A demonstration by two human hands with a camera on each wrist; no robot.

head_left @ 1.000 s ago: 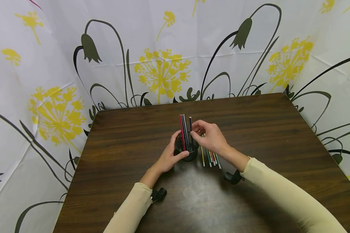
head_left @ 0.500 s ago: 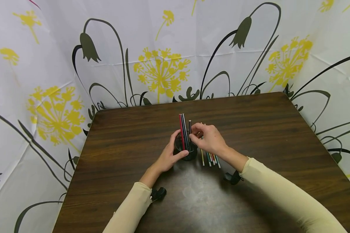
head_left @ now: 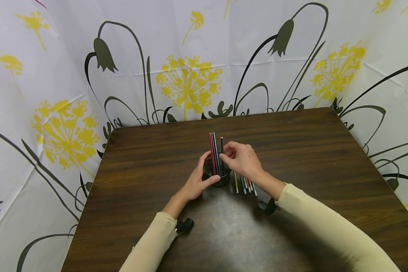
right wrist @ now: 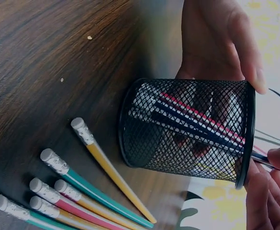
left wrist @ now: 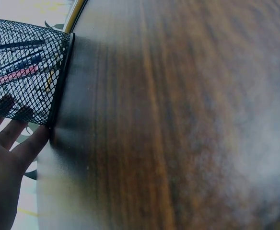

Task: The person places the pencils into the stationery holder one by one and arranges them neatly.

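Observation:
A black wire-mesh pencil cup stands on the brown table, and my left hand grips its side, thumb at the near rim and fingers round the far side. Several pencils, one red and others dark, lean upright together in it. Over the right side of the cup, my right hand pinches a dark pencil between thumb and fingers; its lower part is inside the cup. In the left wrist view, the left fingers lie against the mesh near the base.
Just right of the cup lie several loose pencils with white erasers, among them a yellow pencil and a green pencil. The table reaches back to a white curtain printed with flowers.
The dark pencil in my right hand went down a little in the cup, then came up slightly. My right hand has shifted slightly left; my left hand keeps its grip on the cup.

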